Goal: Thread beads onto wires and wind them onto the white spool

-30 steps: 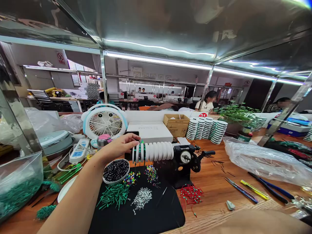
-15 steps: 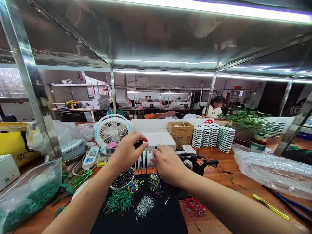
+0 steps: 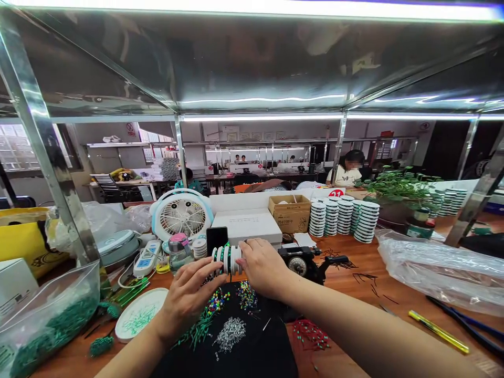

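Observation:
A row of white spools (image 3: pixel 227 259) wound with green and dark line lies crosswise in front of me. My right hand (image 3: pixel 264 265) is closed around its right end. At the left end, my left hand (image 3: pixel 192 289) has its fingertips on the lower rim, thumb and fingers curved about it. Palms and the far side of the spools are hidden. Below, on a black mat (image 3: pixel 260 352), lie a pile of small metal swivels (image 3: pixel 230 334), green tubes (image 3: pixel 199 329) partly behind my left hand, and colourful beads (image 3: pixel 247 295).
A black winding device (image 3: pixel 301 262) stands right of my right hand. Behind are a fan (image 3: pixel 182 215), a phone (image 3: pixel 217 239), a carton (image 3: pixel 290 214) and stacked spools (image 3: pixel 366 221). Red threaded pieces (image 3: pixel 311 334) and a white plate (image 3: pixel 129 336) flank the mat. A metal shelf hangs overhead.
My left hand has come down and left, from above the spools to their left end. The spools and my right hand appear slightly further left. The phone and plate are now uncovered.

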